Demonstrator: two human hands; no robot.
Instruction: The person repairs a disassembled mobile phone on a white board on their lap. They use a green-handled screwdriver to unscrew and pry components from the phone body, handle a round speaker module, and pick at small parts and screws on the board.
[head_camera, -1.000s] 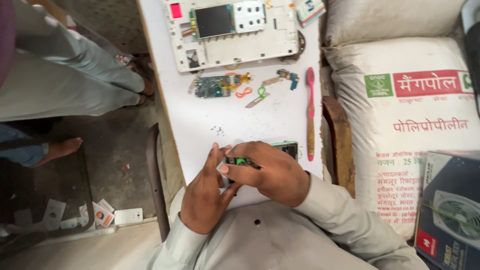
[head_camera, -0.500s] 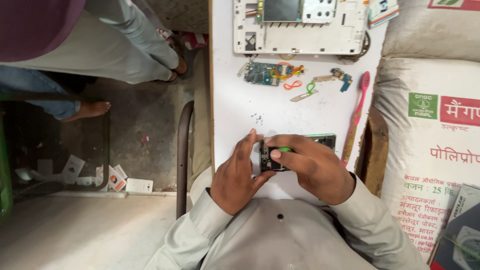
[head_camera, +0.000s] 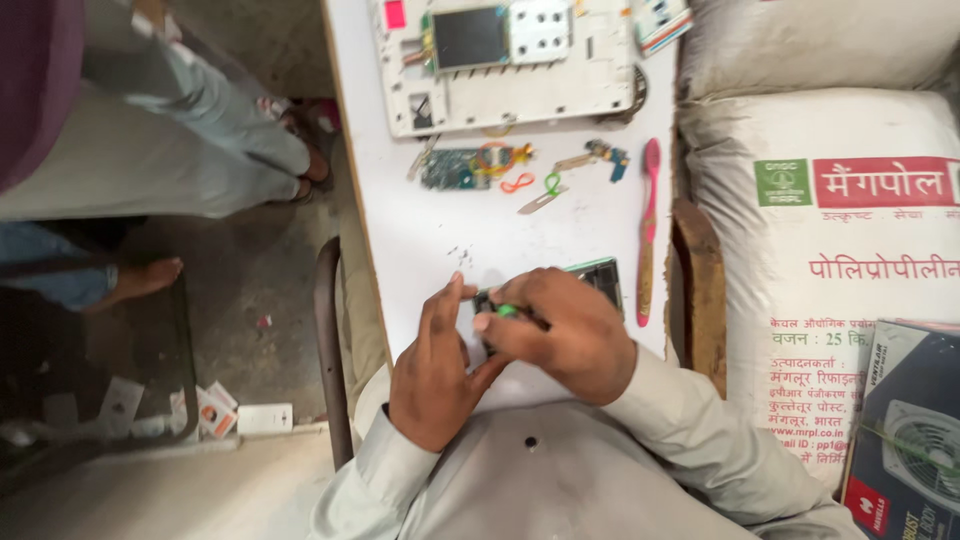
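Note:
On the white table, my left hand steadies a small dark device from its left side, thumb up against it. My right hand covers most of that device and pinches a thin green-handled tool, its tip hidden under my fingers. Only the device's far right corner shows. Both sleeves are pale grey.
Farther up the table lie a white opened casing with a screen, a small circuit board with coloured wires, loose small parts and a pink toothbrush. White printed sacks and a fan box stand right. Another person's legs are left.
The camera view has shifted, so the table sits differently in the frame. My hands stay on the dark device with the green tool, with only small finger movements.

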